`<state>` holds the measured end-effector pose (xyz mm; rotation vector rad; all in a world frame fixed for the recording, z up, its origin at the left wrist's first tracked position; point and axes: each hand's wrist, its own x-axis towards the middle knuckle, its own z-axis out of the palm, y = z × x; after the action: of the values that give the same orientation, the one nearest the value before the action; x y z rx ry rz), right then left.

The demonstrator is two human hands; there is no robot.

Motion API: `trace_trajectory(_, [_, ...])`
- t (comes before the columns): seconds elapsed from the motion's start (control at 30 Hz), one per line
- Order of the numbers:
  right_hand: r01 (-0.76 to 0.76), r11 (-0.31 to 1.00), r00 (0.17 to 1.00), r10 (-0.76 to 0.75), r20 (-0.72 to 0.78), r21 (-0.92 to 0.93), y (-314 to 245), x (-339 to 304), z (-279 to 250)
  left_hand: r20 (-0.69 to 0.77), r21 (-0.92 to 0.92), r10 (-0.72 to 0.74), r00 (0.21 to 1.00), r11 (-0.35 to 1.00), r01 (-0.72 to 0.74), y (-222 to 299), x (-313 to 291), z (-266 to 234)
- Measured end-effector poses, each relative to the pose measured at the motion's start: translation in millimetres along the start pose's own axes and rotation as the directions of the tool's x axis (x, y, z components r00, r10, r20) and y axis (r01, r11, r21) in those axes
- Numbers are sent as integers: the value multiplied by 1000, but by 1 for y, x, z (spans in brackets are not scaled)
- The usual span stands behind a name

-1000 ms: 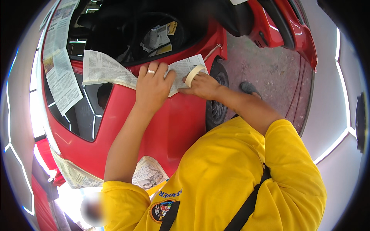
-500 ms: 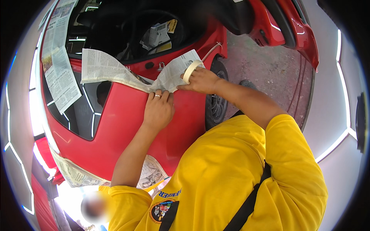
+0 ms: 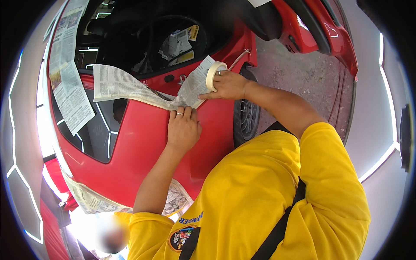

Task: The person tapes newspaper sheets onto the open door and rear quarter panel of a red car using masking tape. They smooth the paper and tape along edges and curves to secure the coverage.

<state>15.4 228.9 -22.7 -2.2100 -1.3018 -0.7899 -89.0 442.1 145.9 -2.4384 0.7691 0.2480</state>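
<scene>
Sheets of newspaper (image 3: 130, 84) with tape along the lower edge lie across the top of a red car body panel (image 3: 143, 134), below the opening into the cabin. My left hand (image 3: 184, 129), with a ring on one finger, lies against the panel, its fingertips pressing the paper's taped edge. To its right, my right hand (image 3: 229, 85) holds a cream roll of masking tape (image 3: 211, 77), with fingers through the ring. Its forefinger and thumb are at the paper's right part, which stands up at a slant. The thumb is mostly hidden.
A long newspaper strip (image 3: 67, 78) hangs over the car's glass at left. More paper (image 3: 175, 199) covers the panel's lower edge. A tyre (image 3: 247, 117) is right of the panel, and a red door (image 3: 342, 47) stands open. A blurred person (image 3: 113, 236) is at lower left.
My right hand and the tape roll have turned slightly, and the paper's right end has tipped left. My left hand stays at the taped edge. The whole view has shifted a little.
</scene>
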Motion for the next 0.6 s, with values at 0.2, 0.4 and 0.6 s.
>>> trace_trajectory(0.2, [79,997,995,-80,51,26,5,-11,11,-40,5,4,999,1000,-4,1,-1,0])
trace_trajectory(0.4, [22,1000,1000,-22,-6,-22,-5,-13,20,-69,-60,3,998,998,-7,-4,-3,0])
trace_trajectory(0.6, [-28,1000,997,29,-75,13,-8,-24,19,-417,-189,60,907,970,-151,-11,54,-51])
